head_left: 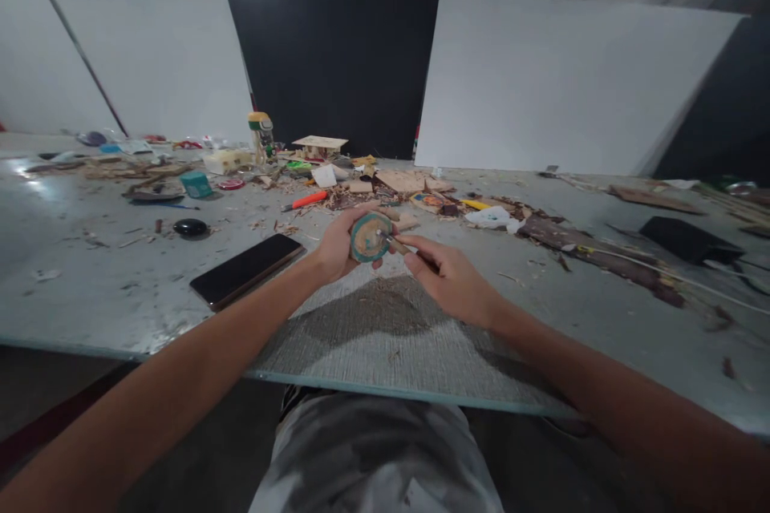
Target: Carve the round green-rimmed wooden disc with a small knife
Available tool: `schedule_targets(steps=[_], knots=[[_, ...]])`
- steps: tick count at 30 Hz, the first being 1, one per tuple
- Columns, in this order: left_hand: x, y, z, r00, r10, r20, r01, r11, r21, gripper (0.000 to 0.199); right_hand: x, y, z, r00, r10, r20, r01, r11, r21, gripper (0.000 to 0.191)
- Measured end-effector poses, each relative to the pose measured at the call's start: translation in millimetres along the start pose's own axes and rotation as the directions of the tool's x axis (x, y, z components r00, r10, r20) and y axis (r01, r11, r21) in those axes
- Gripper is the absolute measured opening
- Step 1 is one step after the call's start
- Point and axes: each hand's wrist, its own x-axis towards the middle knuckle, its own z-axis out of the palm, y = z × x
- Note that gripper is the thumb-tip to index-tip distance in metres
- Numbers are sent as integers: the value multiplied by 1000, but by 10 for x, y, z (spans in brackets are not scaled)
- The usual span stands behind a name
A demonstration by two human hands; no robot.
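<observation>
At frame centre, the left hand (337,250) clasps a small wooden disc (368,237), seemingly light and stiff, by its rim, while the right hand (448,276) pinches a thin tool (398,244) against it.

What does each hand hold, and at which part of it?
The left hand holds a round wooden disc with a teal ring by its rim. The right hand holds a thin wooden-handled tool by its handle, tip at the disc's face.

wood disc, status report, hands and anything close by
Left hand holds wood disc upright. Right hand grips tool, tip on disc face. Phone lies left of the hands, apart.
</observation>
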Motion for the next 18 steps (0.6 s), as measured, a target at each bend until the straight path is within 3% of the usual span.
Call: schedule_targets(steps=[9,18], knots=[[0,-28,-5,999,-14,41,12,999,35,35,9,3,-10,999,-9,-51,7,999,-50,46],[-4,-26,10,1000,2,18,-3,998,64,32,9,-10,-25,999,17,-31,-19,997,-68,47]])
